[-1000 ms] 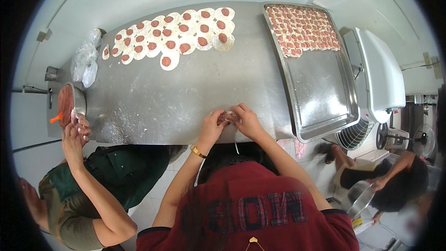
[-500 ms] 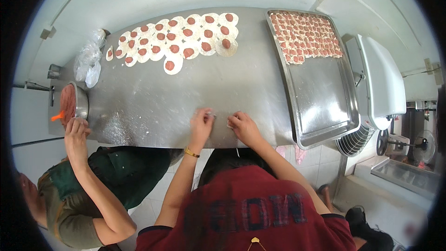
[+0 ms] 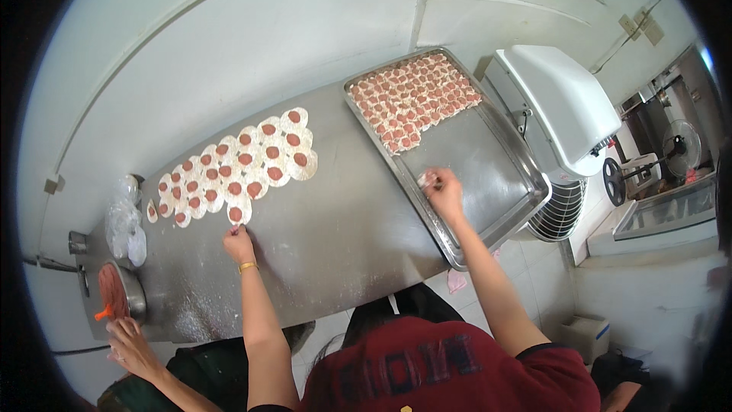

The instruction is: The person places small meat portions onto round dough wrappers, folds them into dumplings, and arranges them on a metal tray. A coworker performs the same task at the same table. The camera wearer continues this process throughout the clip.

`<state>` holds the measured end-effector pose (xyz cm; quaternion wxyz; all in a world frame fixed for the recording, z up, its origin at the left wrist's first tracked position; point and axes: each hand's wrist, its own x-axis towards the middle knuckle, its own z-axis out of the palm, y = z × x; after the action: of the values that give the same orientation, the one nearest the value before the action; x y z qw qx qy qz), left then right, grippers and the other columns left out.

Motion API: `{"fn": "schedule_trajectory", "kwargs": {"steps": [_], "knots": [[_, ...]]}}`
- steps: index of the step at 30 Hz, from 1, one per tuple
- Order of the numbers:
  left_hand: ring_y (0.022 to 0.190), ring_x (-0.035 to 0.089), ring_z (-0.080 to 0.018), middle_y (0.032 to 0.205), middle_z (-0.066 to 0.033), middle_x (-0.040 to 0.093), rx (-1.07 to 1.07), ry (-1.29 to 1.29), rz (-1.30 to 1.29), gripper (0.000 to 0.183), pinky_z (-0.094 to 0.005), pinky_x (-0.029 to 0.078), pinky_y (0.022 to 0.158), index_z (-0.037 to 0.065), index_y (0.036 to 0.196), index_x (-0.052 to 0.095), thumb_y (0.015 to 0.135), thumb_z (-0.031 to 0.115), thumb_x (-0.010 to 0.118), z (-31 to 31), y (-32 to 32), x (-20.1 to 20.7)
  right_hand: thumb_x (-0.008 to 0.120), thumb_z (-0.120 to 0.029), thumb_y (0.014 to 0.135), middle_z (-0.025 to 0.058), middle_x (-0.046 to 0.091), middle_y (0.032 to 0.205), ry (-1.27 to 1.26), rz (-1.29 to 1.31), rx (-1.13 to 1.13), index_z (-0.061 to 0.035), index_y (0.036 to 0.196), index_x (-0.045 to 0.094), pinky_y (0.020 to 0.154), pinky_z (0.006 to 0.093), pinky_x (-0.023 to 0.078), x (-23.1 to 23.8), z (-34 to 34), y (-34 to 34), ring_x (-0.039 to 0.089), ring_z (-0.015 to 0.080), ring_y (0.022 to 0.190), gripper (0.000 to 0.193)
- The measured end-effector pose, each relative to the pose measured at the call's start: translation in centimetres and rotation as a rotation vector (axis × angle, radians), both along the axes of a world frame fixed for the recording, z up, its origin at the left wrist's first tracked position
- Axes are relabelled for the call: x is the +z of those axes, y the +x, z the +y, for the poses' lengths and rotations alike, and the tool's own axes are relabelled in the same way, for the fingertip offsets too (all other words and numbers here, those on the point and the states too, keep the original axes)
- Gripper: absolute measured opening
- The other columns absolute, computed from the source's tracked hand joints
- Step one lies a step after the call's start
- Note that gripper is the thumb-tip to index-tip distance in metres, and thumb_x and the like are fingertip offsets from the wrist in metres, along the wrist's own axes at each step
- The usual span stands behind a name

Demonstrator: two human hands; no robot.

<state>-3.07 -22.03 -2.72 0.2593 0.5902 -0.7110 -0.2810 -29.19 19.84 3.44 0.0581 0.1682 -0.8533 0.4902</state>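
Rows of round dough wrappers [image 3: 278, 131], each with a dab of pink meat filling, lie on the steel table. My left hand [image 3: 240, 246] is closed at the near edge of the closest dough wrapper [image 3: 238, 220], its fingertips pinching the rim. Over the near, bare part of a metal tray [image 3: 488, 175], my right hand [image 3: 445, 192] is closed around a small filled dumpling [image 3: 425, 179]; fingers partly hide it. Packed rows of pink-topped dumplings [image 3: 412, 99] fill the tray's far part.
At the left, a co-worker's hand [image 3: 131, 345] is beside a metal bowl [image 3: 136, 294] of pink filling with an orange handle [image 3: 105, 311]. Plastic bags [image 3: 123, 221] lie behind it. A white machine [image 3: 545, 111] stands right of the tray. The table [image 3: 335, 236] has floury patches.
My hands have parted: the left moved forward and left to the nearest wrapper, the right carried a dumpling over the tray. The view has swung right. The co-worker's hand has lowered beside the bowl.
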Motion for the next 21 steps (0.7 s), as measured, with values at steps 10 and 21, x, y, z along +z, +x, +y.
{"fn": "schedule_trajectory", "kwargs": {"steps": [10, 21], "knots": [[0.065, 0.052, -0.0158, 0.071, -0.0047, 0.058, 0.002, 0.113, 0.269, 0.013, -0.0296, 0.044, 0.064, 0.000, 0.075, 0.057, 0.078, 0.012, 0.063, 5.9, 2.4, -0.4, 0.059, -0.004, 0.074, 0.0185, 0.060, 0.090, 0.145, 0.040, -0.067, -0.0058, 0.096, 0.063, 0.073, 0.0448, 0.048, -4.2, -2.2, -12.6, 0.059, 0.0380, 0.081, 0.023], [0.066, 0.051, -0.0141, 0.074, -0.0039, 0.055, -0.037, 0.034, 0.175, 0.010, -0.0285, 0.044, 0.065, 0.001, 0.084, 0.057, 0.076, 0.004, 0.063, 18.7, 5.1, 0.4, 0.062, -0.001, 0.068, 0.0159, 0.061, 0.093, 0.122, 0.100, -0.011, -0.0045, 0.098, 0.060, 0.070, 0.0422, 0.049, -4.7, -3.5, -13.1, 0.060, 0.0346, 0.080, 0.030]]}}
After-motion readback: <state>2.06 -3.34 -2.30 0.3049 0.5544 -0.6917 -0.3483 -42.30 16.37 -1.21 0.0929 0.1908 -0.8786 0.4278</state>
